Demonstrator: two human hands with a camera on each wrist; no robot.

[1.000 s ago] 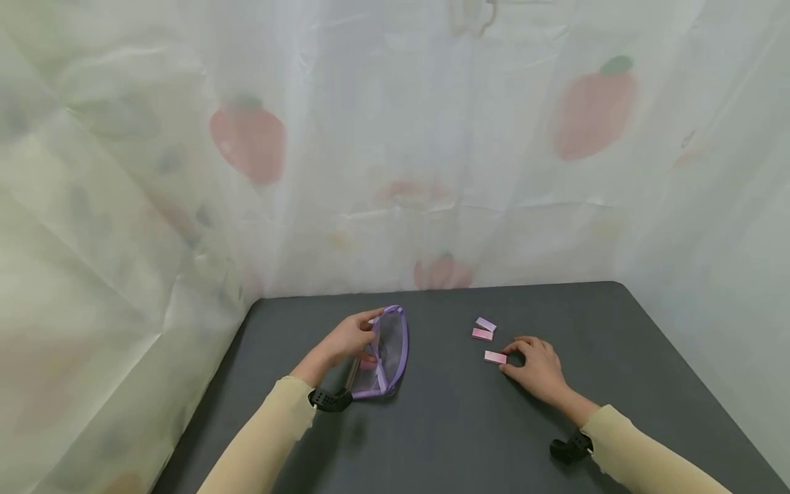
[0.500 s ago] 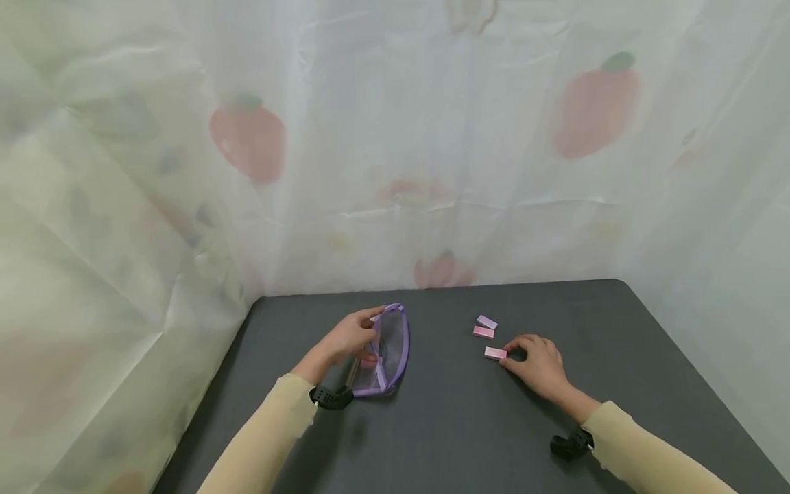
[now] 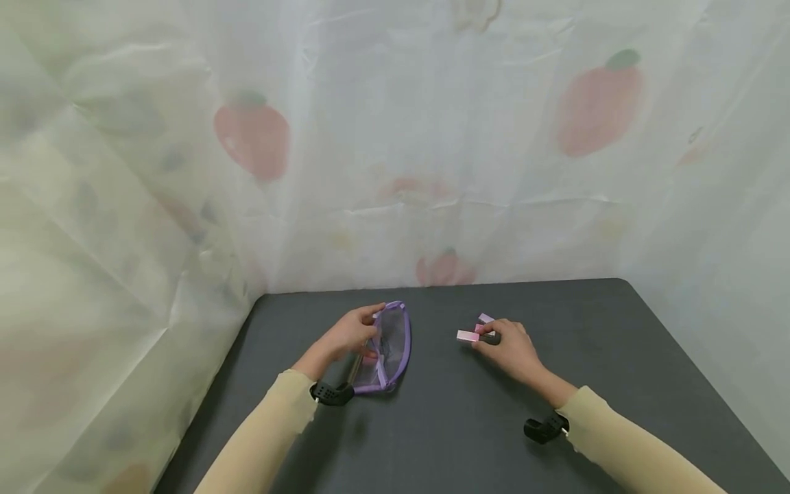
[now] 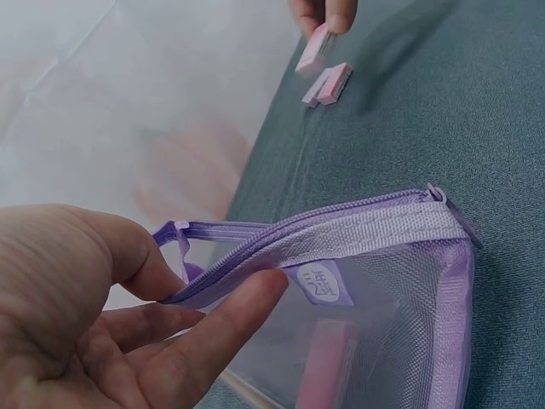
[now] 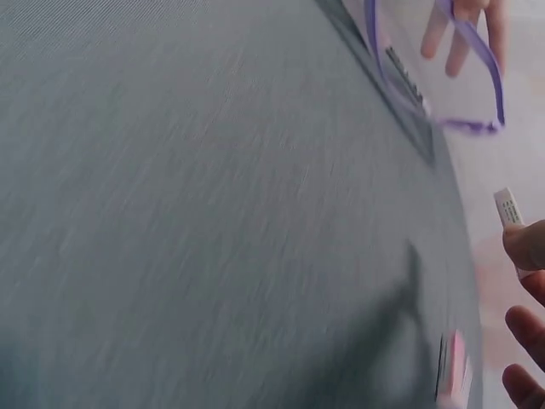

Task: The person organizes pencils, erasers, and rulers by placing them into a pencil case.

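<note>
My left hand (image 3: 365, 331) pinches the zipper edge of a purple mesh pouch (image 3: 393, 346) and holds its mouth open on the dark table (image 3: 444, 425). In the left wrist view my thumb and forefinger grip the pouch (image 4: 383, 281) rim, and a pink block (image 4: 328, 362) lies inside it. My right hand (image 3: 484, 337) pinches another pink block (image 3: 467, 335), lifted just off the table between the pouch and the other blocks. Two more pink blocks (image 4: 330, 83) lie on the table beneath that hand; one of them (image 3: 485, 318) shows behind the fingers in the head view.
A pale curtain (image 3: 395, 151) printed with strawberries closes in the table at the back and on both sides. The table's back right corner (image 3: 617, 283) is rounded. Black wrist straps (image 3: 543, 429) sit on both sleeves.
My right hand has picked up the nearest pink block and carried it left, toward the pouch. The left hand keeps its hold on the pouch.
</note>
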